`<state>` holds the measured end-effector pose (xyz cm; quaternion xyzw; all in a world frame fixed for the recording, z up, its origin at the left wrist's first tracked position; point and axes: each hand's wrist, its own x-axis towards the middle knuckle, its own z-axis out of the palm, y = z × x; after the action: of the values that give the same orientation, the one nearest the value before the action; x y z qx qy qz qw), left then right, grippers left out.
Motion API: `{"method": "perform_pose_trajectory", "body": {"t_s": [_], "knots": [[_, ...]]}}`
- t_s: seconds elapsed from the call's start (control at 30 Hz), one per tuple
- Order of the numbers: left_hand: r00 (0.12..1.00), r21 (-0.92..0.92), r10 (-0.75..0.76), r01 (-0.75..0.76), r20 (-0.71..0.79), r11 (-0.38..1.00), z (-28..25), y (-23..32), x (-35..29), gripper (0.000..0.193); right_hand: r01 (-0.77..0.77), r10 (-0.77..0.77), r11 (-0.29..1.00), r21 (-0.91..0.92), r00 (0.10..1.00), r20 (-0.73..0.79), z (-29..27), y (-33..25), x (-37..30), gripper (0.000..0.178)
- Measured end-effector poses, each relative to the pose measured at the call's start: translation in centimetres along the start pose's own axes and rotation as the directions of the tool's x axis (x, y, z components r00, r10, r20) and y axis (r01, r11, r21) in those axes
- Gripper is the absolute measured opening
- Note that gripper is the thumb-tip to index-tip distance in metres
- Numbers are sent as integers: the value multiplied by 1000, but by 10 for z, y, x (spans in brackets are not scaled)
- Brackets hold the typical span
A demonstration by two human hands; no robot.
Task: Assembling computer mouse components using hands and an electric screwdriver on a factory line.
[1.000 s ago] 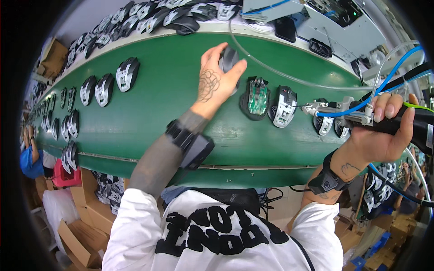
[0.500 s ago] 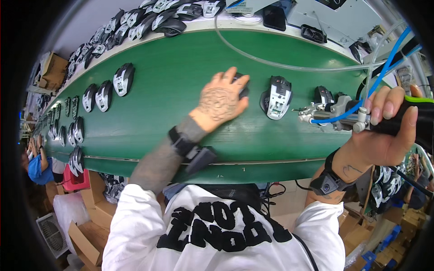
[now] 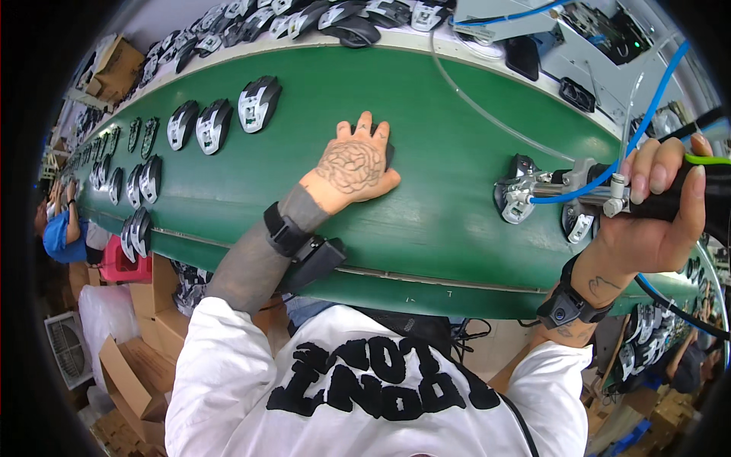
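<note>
My left hand (image 3: 352, 165) lies over a dark computer mouse (image 3: 391, 156) on the green belt, its fingers curled round the shell. The palm hides most of that mouse. My right hand (image 3: 661, 186) grips a black powered screwdriver (image 3: 708, 199) with a green trim, a metal nose and a blue hose. The screwdriver's nose is over or just beside a grey-and-black mouse (image 3: 519, 209); contact cannot be told. Another partly assembled mouse (image 3: 579, 225) lies beneath the tool, near my right wrist.
More half-built mice (image 3: 259, 104) stand at the left of the green belt (image 3: 434, 228), with small circuit boards (image 3: 150, 137) beyond. Many mice (image 3: 350, 30) crowd the white ledge behind. A clear tube (image 3: 487, 114) crosses the belt. Cardboard boxes (image 3: 141, 373) lie below left.
The view has shifted, so the belt's mice appear farther right. My left hand and its mouse are now farther from the neighbouring mouse, which now sits by the screwdriver's nose.
</note>
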<state>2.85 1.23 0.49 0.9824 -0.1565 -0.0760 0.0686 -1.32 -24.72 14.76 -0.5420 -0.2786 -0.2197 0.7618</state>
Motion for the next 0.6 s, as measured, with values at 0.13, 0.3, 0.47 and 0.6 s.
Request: {"method": "perform_pose_trajectory", "body": {"t_s": [0.13,0.3,0.47,0.6], "knots": [[997,-22,-72,73,16,997,5,8,3,78,-8,-7,990,144,995,101,8,12,7,32],[904,-83,-68,36,-422,996,35,4,2,64,6,-13,996,88,997,82,26,21,12,33],[820,-21,2,-17,-573,1000,34,12,-15,57,25,-20,997,77,998,-54,19,26,15,26],[926,-277,42,-155,-375,948,19,-1,-24,49,64,-50,988,143,994,-98,33,23,5,27]]}}
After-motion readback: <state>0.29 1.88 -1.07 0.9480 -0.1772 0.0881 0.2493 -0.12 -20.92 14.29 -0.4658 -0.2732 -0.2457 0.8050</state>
